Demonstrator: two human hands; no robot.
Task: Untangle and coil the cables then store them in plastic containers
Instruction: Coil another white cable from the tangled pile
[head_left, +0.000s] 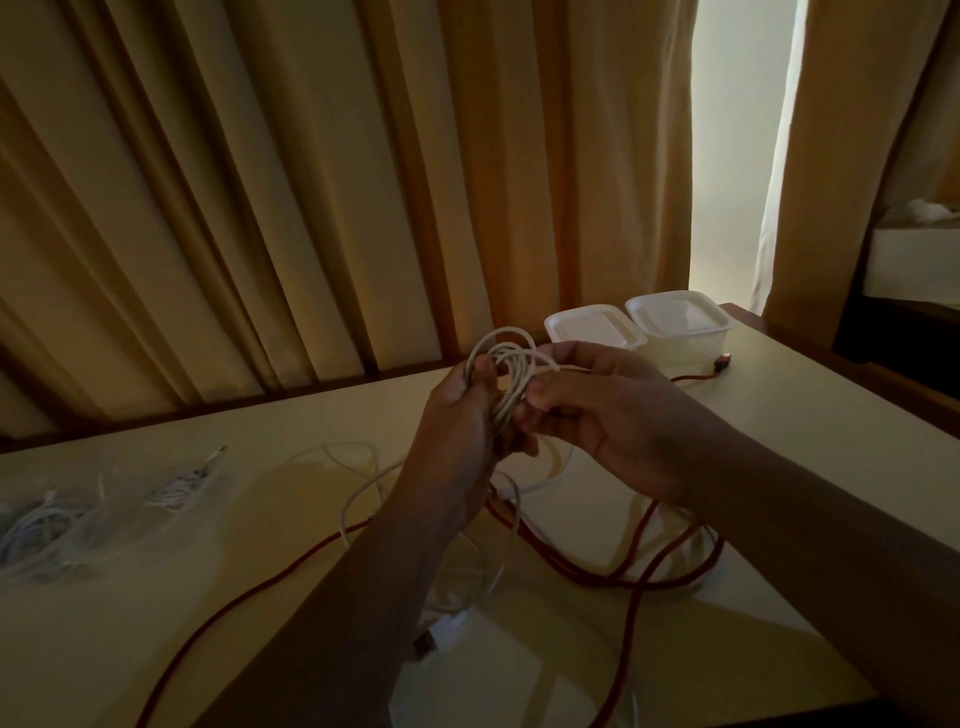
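Note:
My left hand (457, 431) grips a bundle of white cable loops (506, 364) held up above the table. My right hand (602, 415) pinches the same white cable from the right, fingers curled round its strands. More white cable (353, 493) trails loose on the table below the hands. A red cable (597, 574) lies in loops under my right forearm and runs off to the lower left. Two lidded plastic containers (595, 325) (680, 314) stand side by side at the far edge.
The cream table (805, 415) has a dark wooden rim. White cables in clear bags (67, 525) lie at the left. A white plug (449, 631) lies near the front. A red connector (723, 360) rests by the right container. Curtains hang behind.

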